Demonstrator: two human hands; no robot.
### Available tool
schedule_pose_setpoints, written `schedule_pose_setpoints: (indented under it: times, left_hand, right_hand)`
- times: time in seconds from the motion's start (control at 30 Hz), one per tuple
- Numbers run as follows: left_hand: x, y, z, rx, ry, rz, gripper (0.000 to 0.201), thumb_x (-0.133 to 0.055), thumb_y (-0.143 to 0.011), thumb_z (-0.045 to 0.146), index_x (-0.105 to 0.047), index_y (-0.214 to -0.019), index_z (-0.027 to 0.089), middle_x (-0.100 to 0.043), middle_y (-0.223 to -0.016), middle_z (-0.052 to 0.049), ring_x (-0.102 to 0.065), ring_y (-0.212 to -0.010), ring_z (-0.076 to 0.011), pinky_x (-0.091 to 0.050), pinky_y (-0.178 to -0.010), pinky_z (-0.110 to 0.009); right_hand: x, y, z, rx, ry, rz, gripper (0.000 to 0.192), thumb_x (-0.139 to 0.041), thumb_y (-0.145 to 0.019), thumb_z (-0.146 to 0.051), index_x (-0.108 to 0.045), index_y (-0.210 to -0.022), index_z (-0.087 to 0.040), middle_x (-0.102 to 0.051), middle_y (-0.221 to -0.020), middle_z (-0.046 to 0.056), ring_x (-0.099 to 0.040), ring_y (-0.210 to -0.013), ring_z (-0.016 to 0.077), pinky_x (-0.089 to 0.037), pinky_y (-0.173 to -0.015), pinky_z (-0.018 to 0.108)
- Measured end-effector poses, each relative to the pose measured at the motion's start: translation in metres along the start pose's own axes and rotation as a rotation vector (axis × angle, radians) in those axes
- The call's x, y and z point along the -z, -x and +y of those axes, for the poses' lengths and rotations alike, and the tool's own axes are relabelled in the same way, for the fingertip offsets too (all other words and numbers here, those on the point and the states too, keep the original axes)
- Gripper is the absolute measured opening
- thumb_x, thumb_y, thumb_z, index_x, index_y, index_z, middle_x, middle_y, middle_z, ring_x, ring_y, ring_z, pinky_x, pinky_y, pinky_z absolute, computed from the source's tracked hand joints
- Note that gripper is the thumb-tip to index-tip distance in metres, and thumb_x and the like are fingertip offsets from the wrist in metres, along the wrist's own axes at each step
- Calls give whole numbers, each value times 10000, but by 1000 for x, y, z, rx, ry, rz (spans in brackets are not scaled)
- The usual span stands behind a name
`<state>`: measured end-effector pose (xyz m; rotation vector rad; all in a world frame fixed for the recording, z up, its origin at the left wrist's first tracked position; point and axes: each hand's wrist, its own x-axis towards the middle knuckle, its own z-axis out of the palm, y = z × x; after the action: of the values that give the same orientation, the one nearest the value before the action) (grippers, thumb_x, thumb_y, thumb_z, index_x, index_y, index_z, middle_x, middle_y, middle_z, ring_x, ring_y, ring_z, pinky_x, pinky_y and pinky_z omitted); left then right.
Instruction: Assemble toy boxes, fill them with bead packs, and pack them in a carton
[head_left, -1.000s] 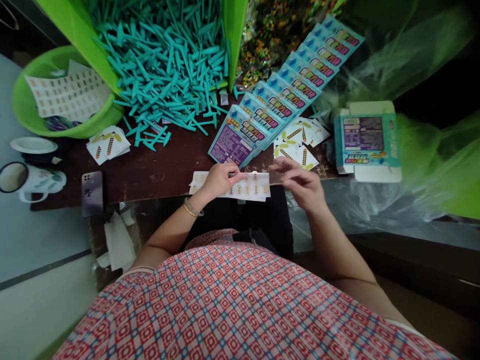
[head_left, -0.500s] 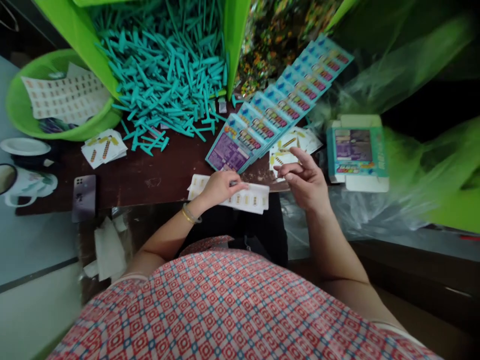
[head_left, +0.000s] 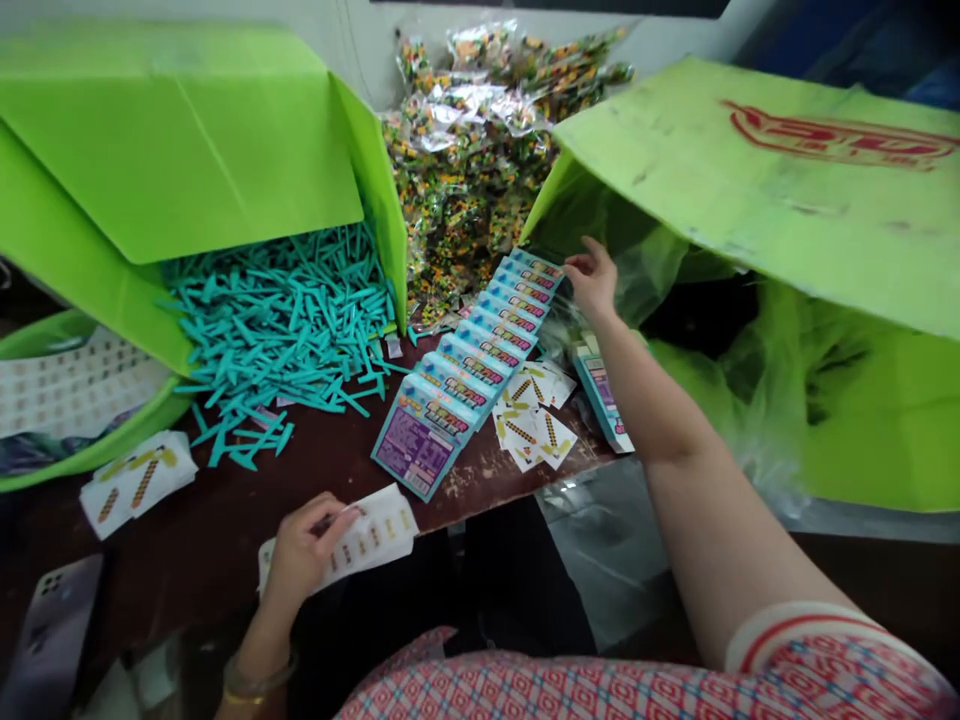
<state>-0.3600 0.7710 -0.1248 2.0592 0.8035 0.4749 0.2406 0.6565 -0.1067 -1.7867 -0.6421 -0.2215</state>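
My left hand (head_left: 304, 550) is closed on folded white sticker sheets (head_left: 375, 535) printed with rows of small brown and yellow figures, at the table's front edge. My right hand (head_left: 594, 280) reaches to the far end of an overlapping row of blue and purple printed cartons (head_left: 465, 370). Its bent fingertips are at the corner of the farthest carton and seem to pinch it. White cards (head_left: 536, 415) with yellow and brown pictures lie right of the row. Partly behind my right forearm stands another carton (head_left: 596, 390).
A tipped green bin (head_left: 225, 150) spills turquoise plastic hammer-like pieces (head_left: 300, 320). Bagged colourful small parts (head_left: 480, 180) are heaped behind. Another green bin (head_left: 750, 180) with clear plastic is at right. A green basket (head_left: 161, 425), picture cards (head_left: 139, 480) and a phone (head_left: 56, 630) are at left.
My right hand has moved from near the white cards to the far end of the carton row. My left hand still holds the sticker sheets. The view has tilted up and turned right.
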Motion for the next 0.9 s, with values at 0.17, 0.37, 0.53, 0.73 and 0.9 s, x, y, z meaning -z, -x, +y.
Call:
schedule_pose_setpoints:
  times: [0.17,0.37,0.53,0.73,0.9]
  left_hand:
    - [14,-7,-9,56,-13,116,286,-694,-827,411,-669,-600,240,-608,-619,27,-585,-556,-163,-474,-532,-246]
    - [18,-21,-16,35,-35,181,265,-692,-831,427,-677,-618,271,-631,-645,37,-591,-560,-174,-482,-531,-262]
    - [16,-31,-5,11,-83,163,275,-685,-858,403,-673,-634,244,-638,-642,25,-602,-584,-164,-482,-564,-258]
    - [1,-32,19,-69,-96,187,276,-701,-884,372,-681,-655,219,-633,-639,8,-569,-602,-141,-446,-612,-265]
    - [-10,-22,14,-81,-124,177,262,-731,-926,379,-716,-736,199,-664,-715,-2,-596,-656,-137,-429,-634,-270]
  right_hand:
    - [-28,-41,14,22,98,-39,682,-643,-790,-148,-574,-1468,-154,-774,-1096,126,-702,-915,211,-583,-943,415]
    - [-40,-53,29,35,189,-136,695,-637,-741,-90,-619,-1432,-159,-780,-1078,80,-681,-858,187,-576,-966,415]
    - [-21,-43,2,184,369,-96,666,-712,-798,-88,-599,-1452,-144,-585,-1481,203,-588,-1320,308,-432,-1190,505]
    - [-5,87,-107,439,112,14,378,-737,-915,-496,-700,-1199,-249,-544,-1425,134,-572,-1330,329,-525,-1031,564]
    - [-3,256,-200,154,-345,-660,118,-755,-932,-399,-728,-860,-310,-699,-1202,35,-640,-1271,296,-455,-1171,567]
